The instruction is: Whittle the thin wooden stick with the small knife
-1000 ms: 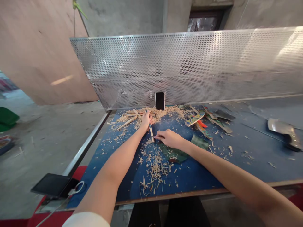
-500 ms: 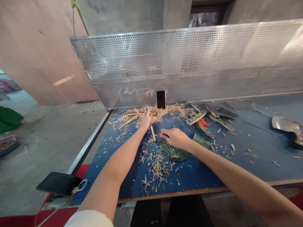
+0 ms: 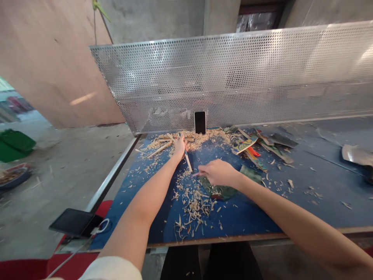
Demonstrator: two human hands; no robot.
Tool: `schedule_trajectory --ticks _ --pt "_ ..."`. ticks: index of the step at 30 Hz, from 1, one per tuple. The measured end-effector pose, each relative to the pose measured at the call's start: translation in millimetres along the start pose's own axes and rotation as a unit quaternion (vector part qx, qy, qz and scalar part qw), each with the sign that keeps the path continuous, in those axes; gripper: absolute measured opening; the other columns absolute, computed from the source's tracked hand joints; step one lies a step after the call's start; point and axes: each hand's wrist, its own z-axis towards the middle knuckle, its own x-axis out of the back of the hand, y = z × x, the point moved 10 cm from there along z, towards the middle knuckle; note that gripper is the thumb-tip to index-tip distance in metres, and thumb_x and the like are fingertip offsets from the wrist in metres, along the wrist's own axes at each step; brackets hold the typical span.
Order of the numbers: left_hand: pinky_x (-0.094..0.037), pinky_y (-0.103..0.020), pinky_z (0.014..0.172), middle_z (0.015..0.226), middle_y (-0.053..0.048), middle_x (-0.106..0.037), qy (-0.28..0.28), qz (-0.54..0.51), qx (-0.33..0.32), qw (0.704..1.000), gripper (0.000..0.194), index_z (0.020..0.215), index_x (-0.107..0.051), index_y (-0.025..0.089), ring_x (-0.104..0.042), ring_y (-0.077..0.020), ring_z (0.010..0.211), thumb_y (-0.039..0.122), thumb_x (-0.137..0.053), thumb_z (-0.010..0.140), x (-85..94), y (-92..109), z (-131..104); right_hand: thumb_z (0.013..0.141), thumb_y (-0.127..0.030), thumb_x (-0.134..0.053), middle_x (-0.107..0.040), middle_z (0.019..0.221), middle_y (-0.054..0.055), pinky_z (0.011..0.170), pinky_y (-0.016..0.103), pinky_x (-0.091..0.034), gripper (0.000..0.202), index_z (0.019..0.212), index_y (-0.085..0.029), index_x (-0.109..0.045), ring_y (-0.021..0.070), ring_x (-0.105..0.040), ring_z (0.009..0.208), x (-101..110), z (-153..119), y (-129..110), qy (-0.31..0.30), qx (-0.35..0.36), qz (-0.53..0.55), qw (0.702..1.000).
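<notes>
My left hand (image 3: pixel 180 147) is closed around a thin pale wooden stick (image 3: pixel 188 160), whose lower end slants down toward me above the blue tabletop (image 3: pixel 163 194). A small knife (image 3: pixel 196 174) is gripped in my right hand (image 3: pixel 217 172), its short blade pointing left, just below the stick's end. The blade is blurred, and most of its handle is hidden in my fingers. Curled wood shavings (image 3: pixel 196 206) lie scattered below both hands. Under my right hand is a dark green sheet (image 3: pixel 224 191).
A phone (image 3: pixel 200 122) leans against a perforated metal panel (image 3: pixel 218 77). More sticks (image 3: pixel 160 149) lie at the back left, and patterned strips (image 3: pixel 244 145) with an orange-handled tool (image 3: pixel 253 152) at the back right. A black tablet-like device (image 3: pixel 75 222) with a cable sits at the left edge.
The knife has moved slightly down, off the end of the stick. My left hand stays in almost the same place on the stick. The view has shifted slightly.
</notes>
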Motion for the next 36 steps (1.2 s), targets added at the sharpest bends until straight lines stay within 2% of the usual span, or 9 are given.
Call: schedule_trajectory --ticks 3,6,11,16,20,24,32,36 --pt "-0.014 -0.026 0.046 0.054 0.012 -0.029 0.012 -0.019 0.012 1.000 0.044 0.097 -0.052 0.028 -0.023 -0.0105 0.040 0.061 -0.080 0.106 1.9 2 -3 0.119 -0.031 -0.050 -0.086 0.099 0.007 0.071 0.035 -0.033 0.029 0.112 -0.028 -0.077 0.0233 -0.073 0.080 20 -8 13 0.101 -0.010 0.010 0.995" --pt "-0.014 -0.024 0.043 0.053 0.012 -0.030 0.006 -0.046 0.022 0.999 0.041 0.095 -0.049 0.028 -0.026 -0.0100 0.039 0.058 -0.073 0.109 -1.5 2 -8 0.121 -0.034 -0.048 -0.088 0.100 0.008 0.071 0.034 -0.034 0.029 0.115 -0.027 -0.076 0.0240 -0.075 0.081 20 -7 26 0.133 -0.020 0.013 0.991" --pt "-0.019 -0.023 0.043 0.054 0.012 -0.036 -0.010 -0.052 0.009 0.999 0.043 0.095 -0.047 0.027 -0.032 -0.0092 0.038 0.049 -0.083 0.106 -6.4 7 -12 0.122 -0.033 -0.054 -0.090 0.107 0.008 0.072 0.033 -0.034 0.022 0.120 -0.027 -0.075 0.0234 -0.078 0.084 7 1 30 0.124 -0.034 0.024 0.991" --pt "-0.031 -0.022 0.048 0.057 0.014 -0.041 -0.013 -0.009 -0.025 1.000 0.048 0.101 -0.046 0.028 -0.038 -0.0092 0.041 0.041 -0.092 0.100 -9.0 14 -14 0.125 -0.034 -0.056 -0.090 0.111 0.007 0.074 0.031 -0.036 0.020 0.125 -0.027 -0.075 0.0240 -0.080 0.092 -1 9 24 0.083 -0.054 0.034 0.994" --pt "-0.023 -0.022 0.046 0.059 0.016 -0.037 -0.019 0.001 -0.008 1.000 0.051 0.102 -0.042 0.029 -0.034 -0.0077 0.040 0.039 -0.093 0.099 -13.5 9 -16 0.126 -0.035 -0.057 -0.090 0.117 0.008 0.078 0.031 -0.039 0.019 0.129 -0.026 -0.073 0.0251 -0.082 0.098 -6 19 23 0.061 -0.067 0.037 0.995" --pt "-0.019 -0.022 0.046 0.060 0.016 -0.034 -0.051 -0.001 0.005 0.999 0.050 0.103 -0.044 0.029 -0.032 -0.0074 0.040 0.039 -0.093 0.099 -24.1 5 -18 0.127 -0.035 -0.056 -0.090 0.118 0.008 0.078 0.031 -0.038 0.019 0.134 -0.025 -0.071 0.0251 -0.082 0.099 -7 25 28 0.060 -0.075 0.033 0.995" --pt "-0.024 -0.024 0.046 0.059 0.015 -0.041 -0.050 0.038 -0.047 0.997 0.048 0.107 -0.045 0.029 -0.034 -0.0076 0.040 0.040 -0.092 0.099 -27.3 9 -17 0.127 -0.038 -0.054 -0.088 0.114 0.007 0.077 0.030 -0.036 0.026 0.119 -0.026 -0.077 0.0228 -0.078 0.096 -7 28 32 0.084 -0.075 0.024 0.993" --pt "-0.024 -0.025 0.047 0.060 0.015 -0.041 -0.038 0.048 -0.059 0.996 0.047 0.109 -0.048 0.029 -0.034 -0.0074 0.040 0.038 -0.092 0.098 -24.9 10 -15 0.125 -0.039 -0.057 -0.085 0.100 0.006 0.073 0.031 -0.033 0.029 0.113 -0.027 -0.080 0.0219 -0.072 0.087 -7 29 32 0.073 -0.094 0.063 0.991"
